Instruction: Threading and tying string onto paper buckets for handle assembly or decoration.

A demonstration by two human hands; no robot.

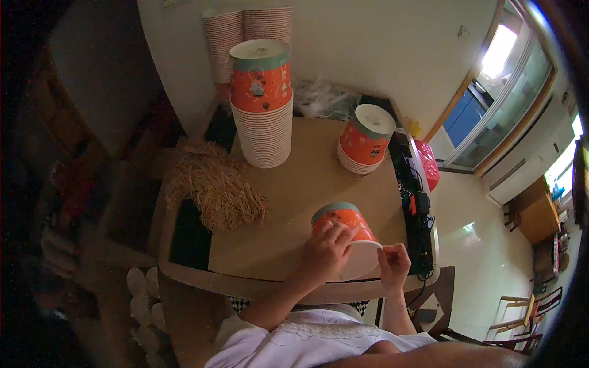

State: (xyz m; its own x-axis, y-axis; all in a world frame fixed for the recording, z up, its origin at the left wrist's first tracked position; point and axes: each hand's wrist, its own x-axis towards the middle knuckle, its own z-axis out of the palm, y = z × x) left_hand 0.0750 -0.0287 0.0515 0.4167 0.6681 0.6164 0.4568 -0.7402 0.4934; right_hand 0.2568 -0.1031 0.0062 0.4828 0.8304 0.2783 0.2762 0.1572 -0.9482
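An orange paper cup (pixel 343 222) with a teal rim band lies tilted on the wooden table (pixel 294 184), its white bottom turned toward me. My left hand (pixel 326 253) wraps over the cup's side and grips it. My right hand (pixel 394 264) pinches the edge of the white disc (pixel 363 257) at the cup's bottom. Both hands work near the table's front right edge.
A tall stack of the same cups (pixel 262 104) stands at the back, a shorter stack (pixel 366 140) to the right. A heap of straw-coloured shredded fibre (pixel 215 184) lies at left. Clear plastic bags (pixel 322 98) sit behind. Black electronics with cables (pixel 416 202) line the right edge.
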